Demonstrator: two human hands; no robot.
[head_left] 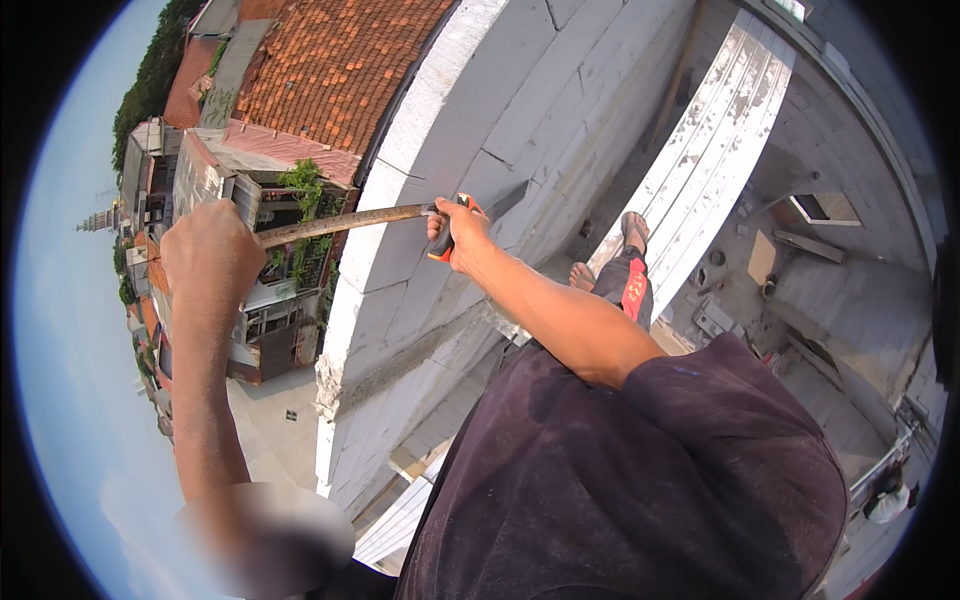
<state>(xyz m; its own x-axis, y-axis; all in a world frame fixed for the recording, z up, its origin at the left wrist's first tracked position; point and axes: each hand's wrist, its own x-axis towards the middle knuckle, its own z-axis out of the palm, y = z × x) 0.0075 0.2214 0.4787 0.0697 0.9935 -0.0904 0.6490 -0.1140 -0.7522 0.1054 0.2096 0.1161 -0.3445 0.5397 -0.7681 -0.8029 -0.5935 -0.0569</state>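
Note:
My left hand (212, 248) is closed in a fist round the end of a long, narrow brown strip (345, 222), held out over the wall's outer side. My right hand (460, 232) grips the black-and-orange handle (440, 250) of what looks like a hand saw. The strip runs to this handle; whether it is the rusty blade, I cannot tell. Beyond my right hand lies a dark pointed shape (510, 200), a blade or a shadow. Both hands are above the pale block wall (385, 250), whose top shows a short thin cut near the strip.
My feet, one in a sandal (634, 230), are on a paint-flaked white plank (700, 150) high above a cluttered floor (715, 310). Outside the wall are tiled roofs (340, 70) and a green plant (305, 190). Another person (888, 495) is far below at right.

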